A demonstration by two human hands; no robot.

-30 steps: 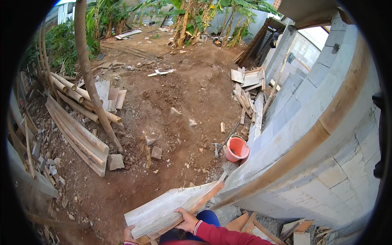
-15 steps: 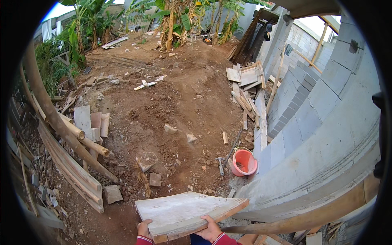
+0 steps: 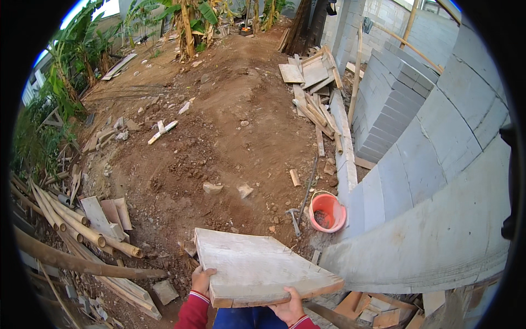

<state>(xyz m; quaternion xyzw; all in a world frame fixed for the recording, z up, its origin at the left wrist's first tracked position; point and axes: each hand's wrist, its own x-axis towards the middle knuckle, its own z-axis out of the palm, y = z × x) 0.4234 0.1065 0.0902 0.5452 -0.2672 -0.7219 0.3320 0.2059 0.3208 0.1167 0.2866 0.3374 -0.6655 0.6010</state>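
A pale, weathered wooden formwork panel (image 3: 257,264) with a thick edge batten spans the space before me, held off the ground at a slant. A few nails stick up near its far right edge. On the panel's left end, my left hand (image 3: 203,281) is closed with its fingers over the side. My right hand (image 3: 289,308) grips the near edge toward the right, thumb on top and palm beneath. Past the panel's right part, a red bucket (image 3: 328,213) with some dirt inside stands by the wall, and a hammer (image 3: 294,220) lies beside it.
A grey block wall (image 3: 405,181) curves along the right. Scrap boards (image 3: 318,104) lie in a pile ahead of it, and more wood offcuts (image 3: 378,310) at lower right. Bamboo poles (image 3: 93,233) and planks are at left. Stones dot the sloping brown soil (image 3: 235,148); banana plants stand behind.
The panel has risen and shifted slightly right in both hands, its top now facing me more. My view has turned to the right, and my blue-clad legs show more below.
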